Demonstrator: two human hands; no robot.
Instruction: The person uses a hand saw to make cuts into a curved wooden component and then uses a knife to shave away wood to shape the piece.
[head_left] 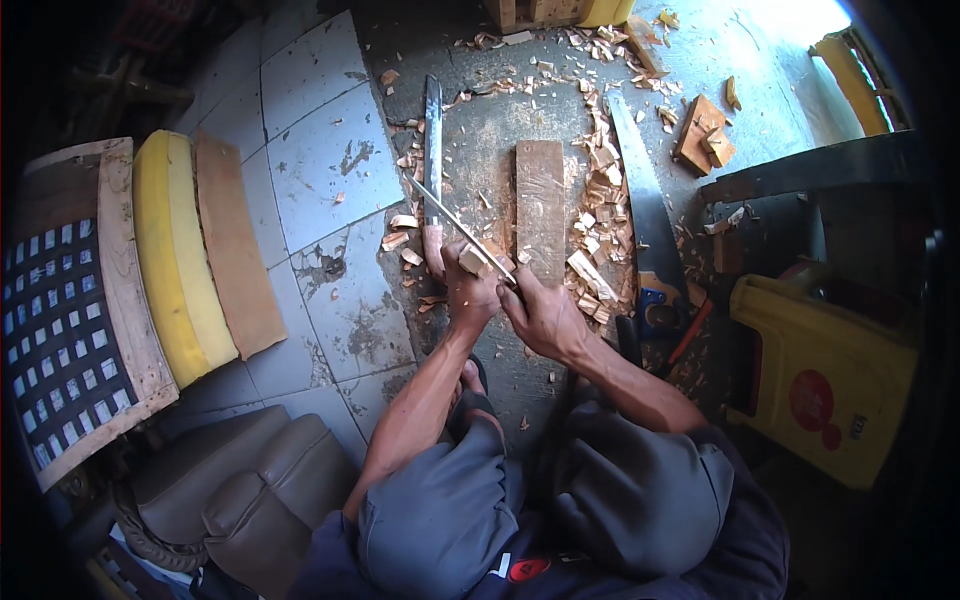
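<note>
My left hand point(472, 296) is closed round a small pale wood block point(473, 262). A thin straight strip point(446, 212), seen edge-on and perhaps a knife blade, slants up-left across it. The strip's near end meets my right hand point(545, 316), whose fingers are closed there; what kind of tool it is stays unclear. Just beyond my hands a flat brown plank point(540, 200) lies lengthwise on the floor. To its left rests a long machete point(433, 150) with a wooden handle. A handsaw point(645, 190) with a blue handle lies on the right.
Wood chips point(600, 200) litter the floor around the plank. Right of the saw are a red rod point(692, 332) and a yellow plastic stool point(830, 370). At left stand a webbed wooden frame point(120, 300), yellow foam point(185, 260) and brown cushions point(240, 490). A wood block point(695, 135) lies farther off.
</note>
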